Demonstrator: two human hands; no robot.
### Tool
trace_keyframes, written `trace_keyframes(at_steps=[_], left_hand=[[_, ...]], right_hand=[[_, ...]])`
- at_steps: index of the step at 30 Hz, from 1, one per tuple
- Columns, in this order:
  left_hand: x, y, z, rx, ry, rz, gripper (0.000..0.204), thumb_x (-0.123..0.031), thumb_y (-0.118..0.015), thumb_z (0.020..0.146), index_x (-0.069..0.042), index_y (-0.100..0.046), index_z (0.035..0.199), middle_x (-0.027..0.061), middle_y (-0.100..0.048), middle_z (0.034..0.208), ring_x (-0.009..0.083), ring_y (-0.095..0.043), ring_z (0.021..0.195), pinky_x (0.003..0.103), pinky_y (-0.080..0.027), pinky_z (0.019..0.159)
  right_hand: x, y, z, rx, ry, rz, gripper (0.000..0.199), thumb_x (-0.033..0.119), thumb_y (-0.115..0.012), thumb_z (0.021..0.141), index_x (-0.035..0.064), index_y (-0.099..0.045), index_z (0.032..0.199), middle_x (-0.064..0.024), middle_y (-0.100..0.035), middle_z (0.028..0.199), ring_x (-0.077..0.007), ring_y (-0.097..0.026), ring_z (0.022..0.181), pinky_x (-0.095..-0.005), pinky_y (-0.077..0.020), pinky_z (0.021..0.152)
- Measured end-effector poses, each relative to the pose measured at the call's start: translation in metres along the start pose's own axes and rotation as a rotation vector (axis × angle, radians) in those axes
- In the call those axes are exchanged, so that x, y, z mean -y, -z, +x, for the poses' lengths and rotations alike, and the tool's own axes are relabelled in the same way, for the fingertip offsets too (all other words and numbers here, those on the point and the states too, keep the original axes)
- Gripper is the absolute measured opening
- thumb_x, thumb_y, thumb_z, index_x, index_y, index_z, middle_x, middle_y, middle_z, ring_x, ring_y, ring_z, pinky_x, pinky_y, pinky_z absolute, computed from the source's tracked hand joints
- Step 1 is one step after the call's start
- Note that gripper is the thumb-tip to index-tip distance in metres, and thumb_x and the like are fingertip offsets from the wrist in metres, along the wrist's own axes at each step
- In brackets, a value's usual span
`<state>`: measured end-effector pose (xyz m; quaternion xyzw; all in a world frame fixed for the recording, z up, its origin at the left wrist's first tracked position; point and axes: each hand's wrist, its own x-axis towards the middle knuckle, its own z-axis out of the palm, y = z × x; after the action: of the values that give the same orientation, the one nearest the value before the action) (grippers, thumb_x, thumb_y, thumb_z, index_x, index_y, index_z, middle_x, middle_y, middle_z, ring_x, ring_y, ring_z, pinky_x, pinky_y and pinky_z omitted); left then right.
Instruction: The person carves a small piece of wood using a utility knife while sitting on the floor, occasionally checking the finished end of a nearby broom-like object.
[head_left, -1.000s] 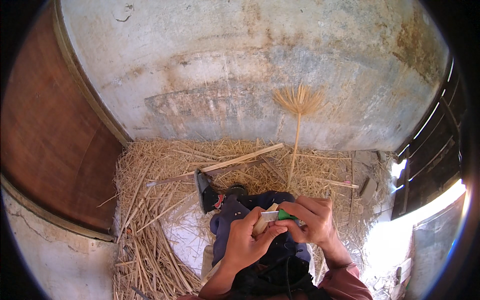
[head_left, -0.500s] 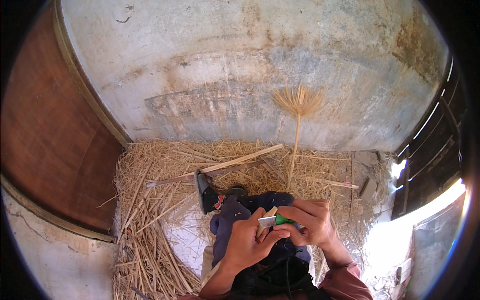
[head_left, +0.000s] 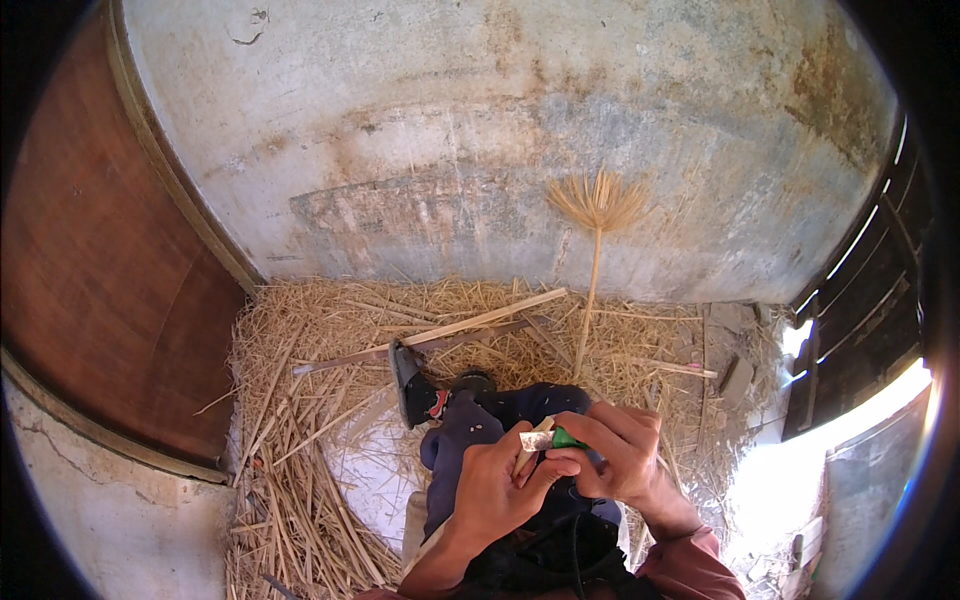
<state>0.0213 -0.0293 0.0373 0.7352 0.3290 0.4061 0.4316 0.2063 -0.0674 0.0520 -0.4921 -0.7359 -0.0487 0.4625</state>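
Observation:
My left hand [head_left: 496,488] pinches a short, pale strip of bamboo or wood [head_left: 522,460] between thumb and fingers, above my lap. Opposite it, my right hand [head_left: 625,448] is closed around the green handle of a chisel [head_left: 536,441] with a short, flat metal blade. The blade points left and lies against or just over the strip near its upper end; exact contact is hard to make out. Both hands nearly meet at the thumbs. My fingers hide part of the handle and the lower part of the strip.
Long split strips [head_left: 300,500] lie heaped at the left, over straw and shavings [head_left: 330,310]. A straw broom [head_left: 597,215] leans on the stained wall [head_left: 420,140]. Longer sticks [head_left: 470,325] lie beyond my shoe [head_left: 408,390]. A brick-like block [head_left: 737,380] sits at the right.
My right hand has shifted slightly, and the chisel blade has tilted so that it catches more light. The left hand keeps its hold on the strip almost in place.

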Motion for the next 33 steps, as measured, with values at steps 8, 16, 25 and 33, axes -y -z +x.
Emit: trace_keyframes(at_steps=[8,16,25,33], left_hand=[[-0.007,-0.002,-0.001,-0.018,0.025,-0.016,0.031,-0.029,-0.087,0.096,-0.004,-0.070,0.090,0.0065,-0.047,0.056,0.0117,-0.046,0.046,0.033,-0.038,0.047],[0.006,0.008,-0.008,0.138,0.100,-0.186,0.031,-0.032,-0.076,0.105,-0.003,-0.070,0.098,0.0072,-0.046,0.059,0.0123,-0.042,0.051,0.034,-0.034,0.050],[0.023,0.018,0.005,0.359,-0.060,-0.382,0.042,-0.040,-0.084,0.098,-0.003,-0.068,0.110,-0.0024,-0.046,0.067,0.0068,-0.039,0.060,0.030,-0.032,0.053],[0.010,0.011,0.002,0.230,-0.012,-0.033,0.036,-0.030,-0.089,0.093,-0.003,-0.066,0.100,0.0049,-0.047,0.064,0.0146,-0.046,0.052,0.034,-0.036,0.051]], right_hand=[[0.008,-0.001,-0.005,-0.059,-0.051,-0.064,0.031,0.017,-0.087,0.084,0.0054,-0.080,0.112,-0.0032,-0.064,0.073,-0.0185,-0.062,0.053,-0.0338,-0.0490,0.049],[0.002,-0.001,-0.011,-0.105,-0.144,0.200,0.033,0.019,-0.089,0.086,0.0031,-0.079,0.113,-0.0059,-0.067,0.075,-0.0197,-0.063,0.054,-0.0335,-0.0490,0.050],[-0.012,0.003,-0.003,0.049,0.044,0.198,0.036,0.027,-0.093,0.081,0.0049,-0.080,0.106,-0.0040,-0.064,0.071,-0.0205,-0.062,0.053,-0.0331,-0.0453,0.047],[-0.009,0.000,-0.003,0.031,0.049,0.089,0.035,0.027,-0.093,0.079,0.0072,-0.080,0.105,-0.0010,-0.060,0.070,-0.0187,-0.060,0.052,-0.0331,-0.0454,0.047]])
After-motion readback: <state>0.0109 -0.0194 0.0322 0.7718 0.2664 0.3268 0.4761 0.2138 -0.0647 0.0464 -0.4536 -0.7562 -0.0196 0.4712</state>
